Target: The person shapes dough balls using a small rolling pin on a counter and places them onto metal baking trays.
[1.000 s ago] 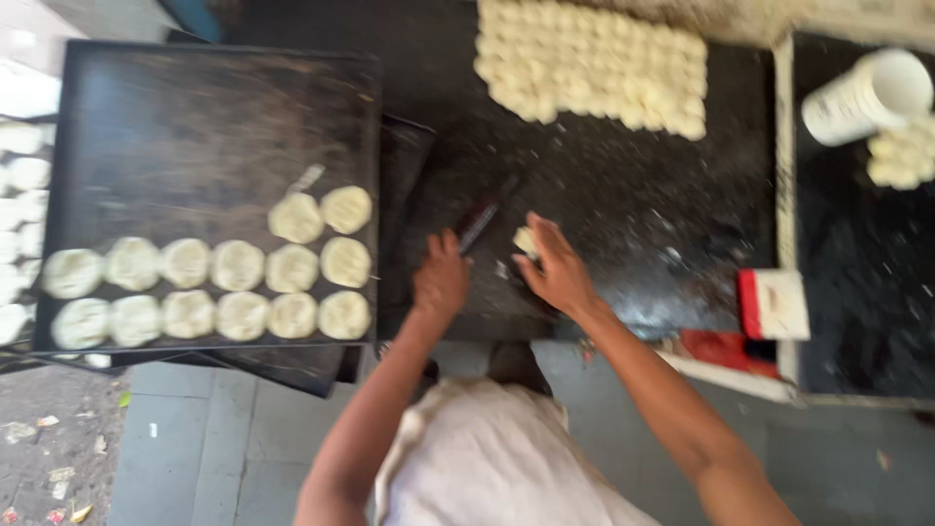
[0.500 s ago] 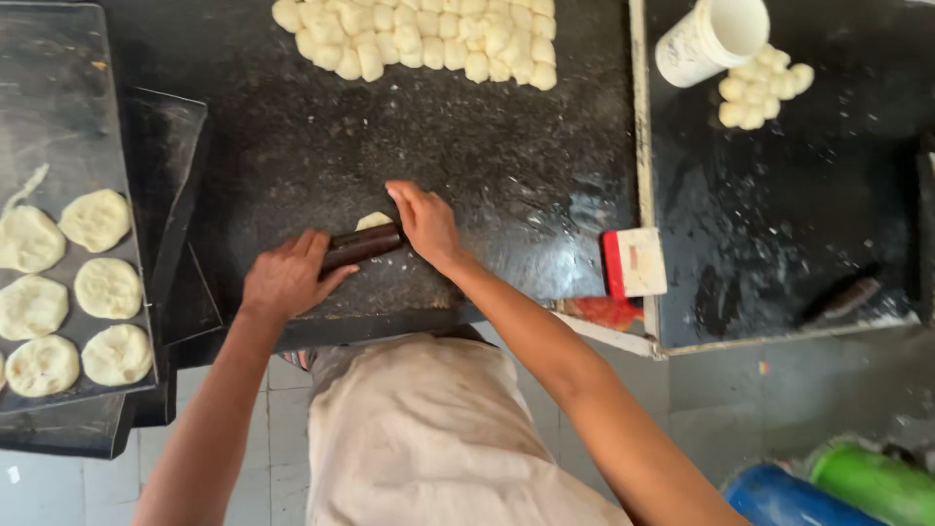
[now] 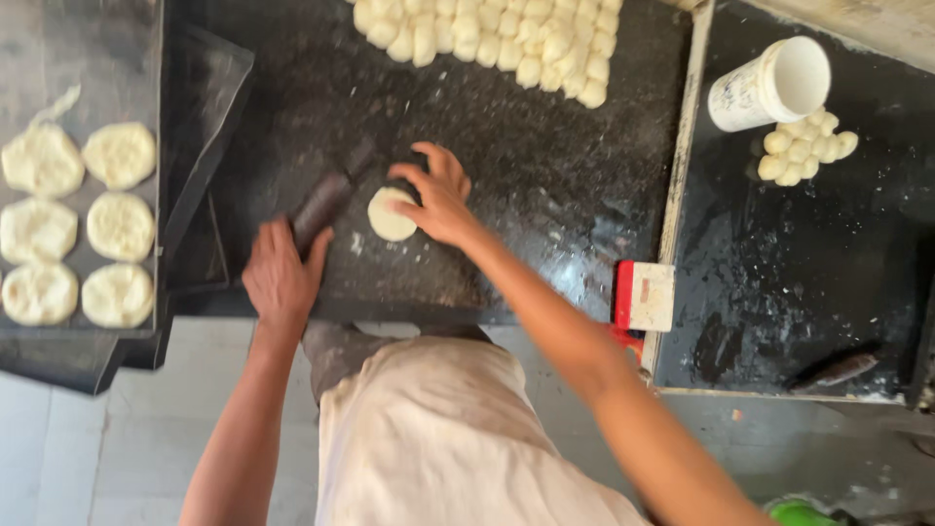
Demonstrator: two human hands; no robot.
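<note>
On the dark stone table, seen from the head camera, the person's two hands worked close together. The left hand lay on the near end of a dark rolling pin, its fingers curled over the wood and holding it; the pin was blurred and ran slantwise away from the body. The right hand rested at the far end of the pin, with the fingers spread open and flat, the fingertips touching a small round disc of dough that lay on the table just beside the pin. At the far edge of the table was a big heap of white dough balls. To the left stood a black tray with six flattened dough rounds in two columns. To the right, on another black surface, a white cup lay on its side, touching a small pile of dough balls. A red and white box stood at the table's edge.
</note>
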